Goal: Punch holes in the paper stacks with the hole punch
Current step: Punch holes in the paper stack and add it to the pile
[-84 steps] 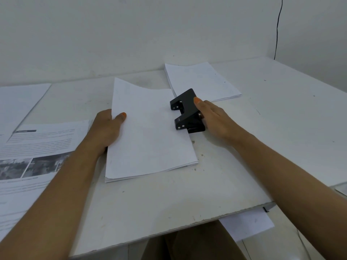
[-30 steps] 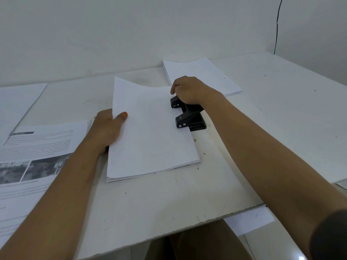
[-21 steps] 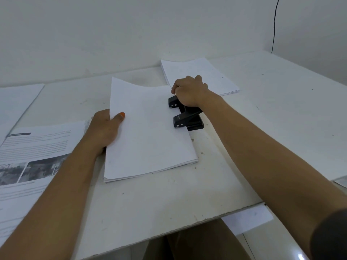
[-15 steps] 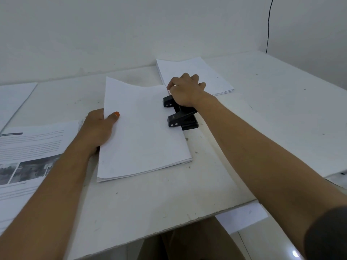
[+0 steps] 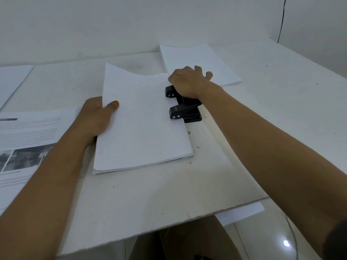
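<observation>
The right hand (image 5: 188,83) covers the hole punch (image 5: 183,109) lever top. Printed sheets (image 5: 28,139) beside the left hand (image 5: 95,117) are cropped; text illegible.

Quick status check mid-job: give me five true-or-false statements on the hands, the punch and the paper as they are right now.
1. The right hand presses on top of the hole punch. True.
2. The punch sits on the left edge of the paper stack. False: it sits on the right edge.
3. The left hand holds the stack's left edge, thumb on top. True.
4. The second blank stack lies nearer the person than the punch. False: it lies beyond it, toward the wall.
5. Printed pages lie to the right of the stack. False: they lie to the left.
</observation>
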